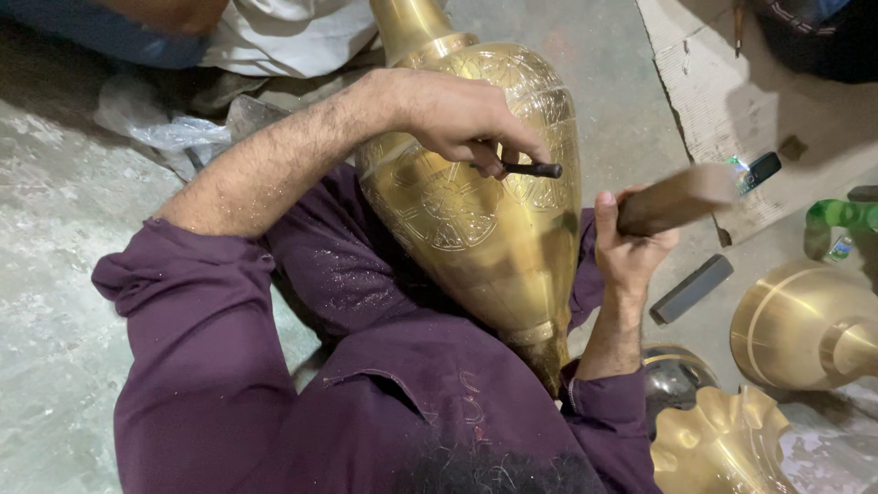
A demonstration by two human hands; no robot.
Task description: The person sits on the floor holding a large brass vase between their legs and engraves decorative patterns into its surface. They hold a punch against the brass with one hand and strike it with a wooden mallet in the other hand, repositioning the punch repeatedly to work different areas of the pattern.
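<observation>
A large engraved brass vase (494, 229) lies across my lap, its neck pointing away from me. My left hand (462, 119) rests on the vase's side and grips a small dark chisel (530, 169), whose tip touches the engraved surface. My right hand (631, 247) is closed on a wooden mallet (677, 197), held just right of the vase and blurred by motion. Purple sleeves cover both my arms to the elbow or wrist.
On the concrete floor to the right lie a dark rectangular block (692, 288), a brass dome-shaped part (805, 325), a fluted brass piece (722, 444), a green bottle (841, 220) and cardboard (732, 110). Another person sits at the top left, with crumpled plastic (160, 123) nearby.
</observation>
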